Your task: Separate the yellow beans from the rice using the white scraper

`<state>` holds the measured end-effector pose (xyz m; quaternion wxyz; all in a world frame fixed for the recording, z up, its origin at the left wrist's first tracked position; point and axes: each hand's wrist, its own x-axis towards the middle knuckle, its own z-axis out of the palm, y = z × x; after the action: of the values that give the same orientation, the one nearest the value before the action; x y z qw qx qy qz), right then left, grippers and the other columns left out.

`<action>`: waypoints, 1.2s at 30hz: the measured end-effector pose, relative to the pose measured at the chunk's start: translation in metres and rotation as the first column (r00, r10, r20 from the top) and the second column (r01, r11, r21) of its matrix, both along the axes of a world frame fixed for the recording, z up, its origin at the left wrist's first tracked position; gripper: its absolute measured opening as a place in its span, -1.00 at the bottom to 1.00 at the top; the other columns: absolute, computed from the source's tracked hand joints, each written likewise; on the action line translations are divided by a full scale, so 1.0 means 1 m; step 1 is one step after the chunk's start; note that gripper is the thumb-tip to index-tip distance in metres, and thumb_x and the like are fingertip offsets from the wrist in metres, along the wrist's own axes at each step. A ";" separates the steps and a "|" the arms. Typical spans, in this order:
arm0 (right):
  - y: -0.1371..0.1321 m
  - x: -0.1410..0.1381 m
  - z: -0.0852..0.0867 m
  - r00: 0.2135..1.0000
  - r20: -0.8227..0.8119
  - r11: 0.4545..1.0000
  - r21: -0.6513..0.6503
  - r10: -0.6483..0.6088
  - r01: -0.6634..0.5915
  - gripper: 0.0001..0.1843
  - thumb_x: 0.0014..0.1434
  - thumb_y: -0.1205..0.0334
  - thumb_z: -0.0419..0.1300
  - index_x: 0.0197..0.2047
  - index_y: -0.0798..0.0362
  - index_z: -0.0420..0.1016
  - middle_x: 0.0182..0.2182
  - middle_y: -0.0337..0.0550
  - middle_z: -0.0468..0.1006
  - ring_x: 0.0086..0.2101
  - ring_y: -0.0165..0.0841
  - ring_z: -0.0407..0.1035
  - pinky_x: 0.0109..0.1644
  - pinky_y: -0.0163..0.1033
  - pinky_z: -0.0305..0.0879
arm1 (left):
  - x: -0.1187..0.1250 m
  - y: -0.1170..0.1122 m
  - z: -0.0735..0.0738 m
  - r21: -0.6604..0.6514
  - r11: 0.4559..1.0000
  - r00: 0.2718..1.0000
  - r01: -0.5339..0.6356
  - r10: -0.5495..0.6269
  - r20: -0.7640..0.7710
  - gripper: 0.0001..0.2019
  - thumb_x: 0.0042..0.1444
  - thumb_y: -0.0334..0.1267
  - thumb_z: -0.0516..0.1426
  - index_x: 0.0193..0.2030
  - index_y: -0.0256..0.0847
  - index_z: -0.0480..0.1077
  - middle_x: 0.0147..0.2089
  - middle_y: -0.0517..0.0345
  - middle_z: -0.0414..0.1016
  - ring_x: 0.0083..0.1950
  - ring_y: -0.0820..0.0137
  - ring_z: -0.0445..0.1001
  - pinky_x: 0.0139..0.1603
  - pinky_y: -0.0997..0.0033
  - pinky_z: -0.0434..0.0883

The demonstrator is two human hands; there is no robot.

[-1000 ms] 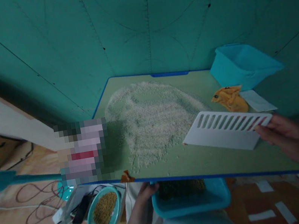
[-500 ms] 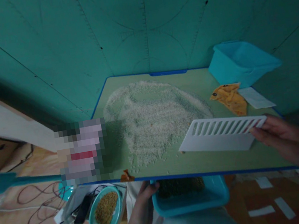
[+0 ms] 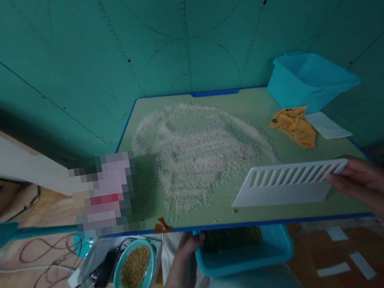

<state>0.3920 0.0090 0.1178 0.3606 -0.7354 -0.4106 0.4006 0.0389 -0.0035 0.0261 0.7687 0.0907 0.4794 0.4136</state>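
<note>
My right hand [image 3: 371, 182] grips one end of a white slotted plastic panel [image 3: 287, 184], whose lower edge lies near the front of a green table [image 3: 237, 107] with blue edging. A wide spread of white grains [image 3: 196, 148] covers the table's middle, left of the panel. My left hand [image 3: 184, 256] holds the left rim of a blue tub [image 3: 246, 250] under the table's front edge; dark grains lie inside it.
A blue bin [image 3: 308, 78], a yellow cloth [image 3: 295, 126] and a white sheet [image 3: 327, 125] lie at the table's back right. A teal bowl of brown grains [image 3: 134, 271] and tangled cables sit on the floor at left. The teal wall stands close behind.
The white panel has slid toward the table's front edge with my right hand. My left hand and the blue tub stay put.
</note>
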 end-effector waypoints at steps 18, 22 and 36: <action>-0.004 -0.022 0.001 0.986 0.032 0.986 0.029 0.163 -0.164 -0.70 -0.10 -0.17 0.32 -0.40 -0.15 0.59 -0.37 -0.21 0.69 -0.31 -0.11 0.56 -0.22 -0.16 0.52 | -0.006 0.000 -0.001 0.010 1.000 0.999 0.003 -0.003 -0.048 -0.57 -0.16 -0.28 0.30 -0.05 -0.13 0.54 -0.03 0.09 0.69 0.26 0.00 0.39 0.30 0.07 0.25; -0.002 -0.011 0.000 0.996 -0.021 0.997 -0.004 0.082 -0.082 -0.68 -0.21 -0.13 0.40 -0.41 -0.14 0.59 -0.38 -0.22 0.69 -0.25 -0.10 0.56 -0.17 -0.18 0.51 | -0.010 0.001 -0.003 0.010 1.000 0.997 0.013 -0.012 -0.081 -0.58 -0.15 -0.25 0.30 -0.06 -0.14 0.55 -0.10 0.08 0.71 0.25 -0.06 0.40 0.31 -0.04 0.20; 0.012 0.019 0.003 0.935 0.214 0.954 0.161 -0.282 0.251 -0.62 -0.11 -0.18 0.28 -0.24 -0.22 0.52 -0.27 -0.17 0.67 -0.12 -0.03 0.52 -0.18 -0.05 0.50 | -0.019 -0.003 0.010 0.064 0.995 0.997 0.076 -0.074 -0.028 -0.67 0.01 -0.28 0.21 -0.04 -0.10 0.53 0.02 0.17 0.66 0.34 0.10 0.29 0.29 0.12 0.22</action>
<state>0.4110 0.0207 0.1209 0.4082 -0.8012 -0.3721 0.2301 0.0196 -0.0069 0.0362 0.7741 0.1388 0.4719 0.3986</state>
